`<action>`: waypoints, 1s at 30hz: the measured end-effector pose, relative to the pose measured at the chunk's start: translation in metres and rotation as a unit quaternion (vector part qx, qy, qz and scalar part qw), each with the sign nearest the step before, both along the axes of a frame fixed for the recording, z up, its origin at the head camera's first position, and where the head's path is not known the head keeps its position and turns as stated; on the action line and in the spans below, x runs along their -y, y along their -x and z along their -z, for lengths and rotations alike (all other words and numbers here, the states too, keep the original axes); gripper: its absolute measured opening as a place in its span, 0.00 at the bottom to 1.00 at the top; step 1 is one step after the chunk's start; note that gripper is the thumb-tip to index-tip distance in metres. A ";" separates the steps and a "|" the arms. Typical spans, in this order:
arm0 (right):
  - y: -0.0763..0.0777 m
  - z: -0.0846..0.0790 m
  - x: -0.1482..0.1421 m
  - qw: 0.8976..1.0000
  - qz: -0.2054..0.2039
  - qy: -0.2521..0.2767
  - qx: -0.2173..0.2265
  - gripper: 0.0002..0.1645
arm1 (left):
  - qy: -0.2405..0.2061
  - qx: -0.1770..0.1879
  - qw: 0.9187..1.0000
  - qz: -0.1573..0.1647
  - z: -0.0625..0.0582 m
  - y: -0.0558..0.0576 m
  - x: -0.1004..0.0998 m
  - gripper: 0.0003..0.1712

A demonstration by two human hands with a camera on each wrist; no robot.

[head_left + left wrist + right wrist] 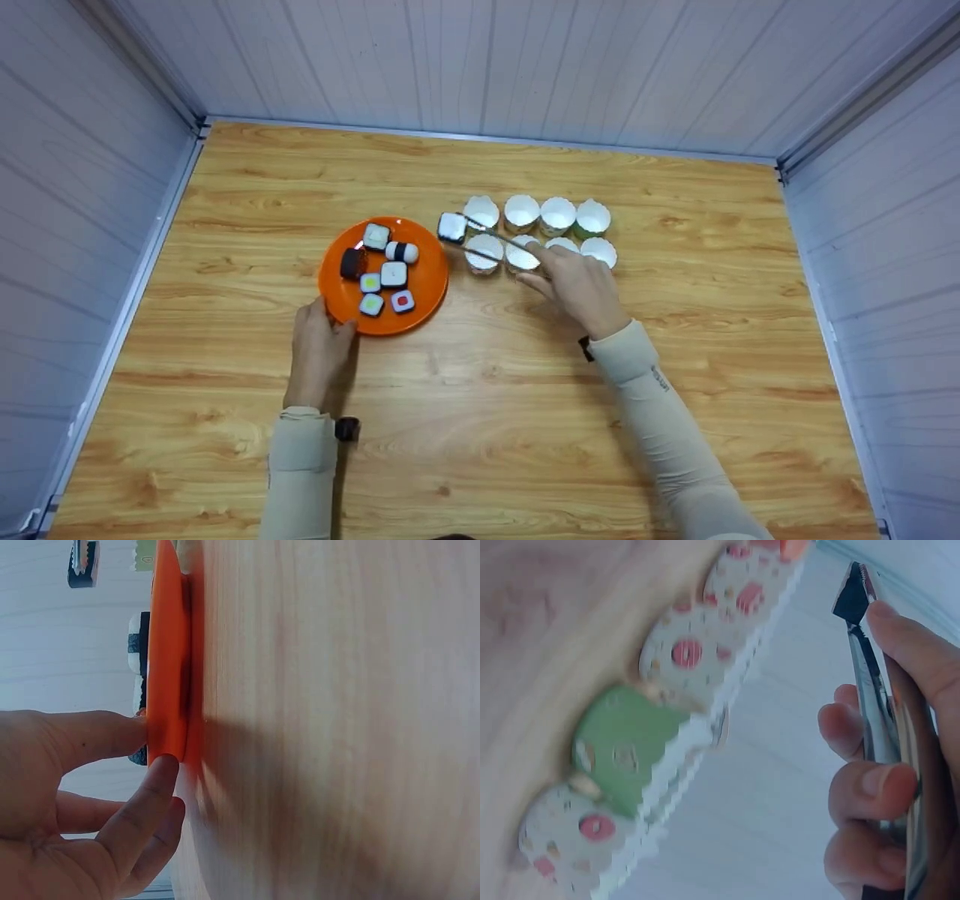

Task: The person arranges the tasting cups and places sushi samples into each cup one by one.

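Note:
My left hand (pixel 319 352) pinches the near-left rim of an orange plate (pixel 424 289), thumb on top and fingertips against its side in the left wrist view. Several toy sushi pieces lie on the plate, among them a white one with a black band (pixel 402 252) and a dark one (pixel 352 264). My right hand (pixel 581 289) grips metal tongs (pixel 885 727). Between the tong tips is a square toy sushi roll (pixel 451 227), white with black sides, held up just right of the plate, by the left end of the paper cups.
Several white-lined paper cups (pixel 523 212) stand in two rows right of the plate, beneath the tongs and right hand. Their outsides are patterned, one green (pixel 622 750). Pale panel walls (pixel 480 75) border the wooden table (pixel 487 420) at the back and sides.

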State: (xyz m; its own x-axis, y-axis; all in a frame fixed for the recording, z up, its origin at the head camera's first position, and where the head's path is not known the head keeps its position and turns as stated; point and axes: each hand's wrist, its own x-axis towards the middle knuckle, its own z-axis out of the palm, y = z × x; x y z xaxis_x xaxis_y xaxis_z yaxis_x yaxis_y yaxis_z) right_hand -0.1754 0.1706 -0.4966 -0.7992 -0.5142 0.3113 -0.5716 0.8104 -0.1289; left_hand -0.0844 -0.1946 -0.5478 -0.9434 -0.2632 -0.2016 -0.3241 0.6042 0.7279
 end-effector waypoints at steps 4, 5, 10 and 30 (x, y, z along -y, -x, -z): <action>0.007 -0.004 -0.007 0.999 0.041 0.001 0.023 0.28 | 0.005 -0.006 1.000 0.005 0.000 -0.001 0.001 0.31; 0.009 -0.005 -0.008 0.999 0.049 0.001 0.025 0.29 | 0.005 -0.004 1.000 0.005 0.000 -0.001 0.002 0.31; 0.015 -0.002 -0.012 0.997 0.071 -0.001 0.023 0.29 | 0.004 0.006 1.000 0.003 0.000 0.000 0.001 0.30; 0.030 0.004 -0.009 0.993 0.099 -0.030 0.055 0.28 | 0.006 0.008 1.000 0.001 0.000 0.001 0.001 0.32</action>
